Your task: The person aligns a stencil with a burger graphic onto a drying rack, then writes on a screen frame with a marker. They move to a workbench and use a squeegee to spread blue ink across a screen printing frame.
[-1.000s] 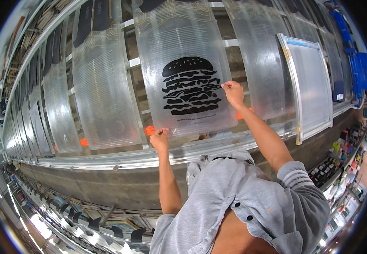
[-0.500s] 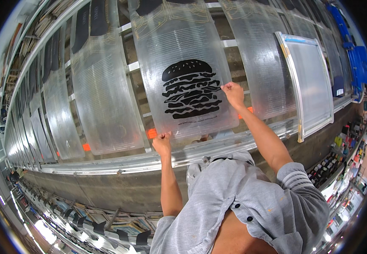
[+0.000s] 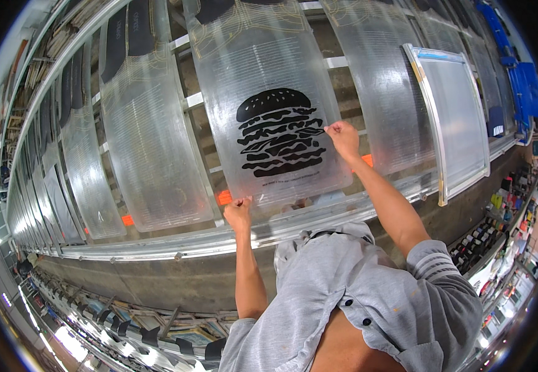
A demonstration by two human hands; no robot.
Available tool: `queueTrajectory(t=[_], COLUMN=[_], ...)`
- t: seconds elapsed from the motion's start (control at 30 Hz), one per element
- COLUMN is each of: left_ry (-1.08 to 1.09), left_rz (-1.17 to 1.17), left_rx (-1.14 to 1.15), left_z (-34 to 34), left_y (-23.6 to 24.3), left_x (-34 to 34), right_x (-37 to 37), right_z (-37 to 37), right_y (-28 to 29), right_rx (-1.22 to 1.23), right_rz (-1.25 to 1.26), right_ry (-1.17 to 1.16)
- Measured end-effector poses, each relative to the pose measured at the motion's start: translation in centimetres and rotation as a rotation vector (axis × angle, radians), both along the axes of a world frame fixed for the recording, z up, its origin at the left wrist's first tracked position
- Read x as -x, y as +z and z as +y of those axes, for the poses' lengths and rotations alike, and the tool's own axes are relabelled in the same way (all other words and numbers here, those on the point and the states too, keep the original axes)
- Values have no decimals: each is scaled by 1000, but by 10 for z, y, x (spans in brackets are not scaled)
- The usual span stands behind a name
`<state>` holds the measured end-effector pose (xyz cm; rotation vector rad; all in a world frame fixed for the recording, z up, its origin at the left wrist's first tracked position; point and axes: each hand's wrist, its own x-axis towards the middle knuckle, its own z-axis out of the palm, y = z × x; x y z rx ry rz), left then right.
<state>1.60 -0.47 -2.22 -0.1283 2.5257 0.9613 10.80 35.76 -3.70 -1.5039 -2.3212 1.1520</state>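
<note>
Basically static — black burger print [image 3: 280, 132] on the near half of the clear panel [image 3: 256, 59], same spot as a second ago.
View tilted slightly, framed screen [image 3: 458, 118] on the right included; I read that as head motion, so the print's placement looks held rather than shifted. Left hand [image 3: 238, 214] pinched narrow at the panel's near left corner, right hand [image 3: 344, 141] pinched narrow at the print's right edge — can't tell if a thin clear film sits between the fingertips.
</note>
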Motion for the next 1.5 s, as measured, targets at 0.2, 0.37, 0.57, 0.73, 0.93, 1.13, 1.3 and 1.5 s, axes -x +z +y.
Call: queueTrajectory(t=[0.2, 0.37, 0.57, 0.73, 0.93, 1.13, 1.3, 1.5], left_ry=[-1, -5, 10, -23, -21, -27, -33, -50], left_rz=[-13, 9, 13, 11, -4, 10, -10, -15], left_rx=[10, -12, 2, 28, 37, 38, 27, 1], left_z=[-2, 0, -5, 2, -1, -5, -4, -4], left_y=[-3, -2, -4, 2, -2, -8, -6, -5], left_x=[1, 2, 1, 3, 3, 3, 3, 4], right_x=[1, -1, 5, -1, 1, 2, 1, 2], right_z=[0, 1, -3, 1, 1, 1, 2, 1], right_y=[0, -1, 7, 2, 5, 7, 4, 6], right_rx=[11, -18, -12, -22, -7, -22, -35, -31], right_rz=[-40, -46, -22, -15, -60, -77, -71, -57], right_ry=[-7, 23, 18, 23, 27, 42, 42, 25])
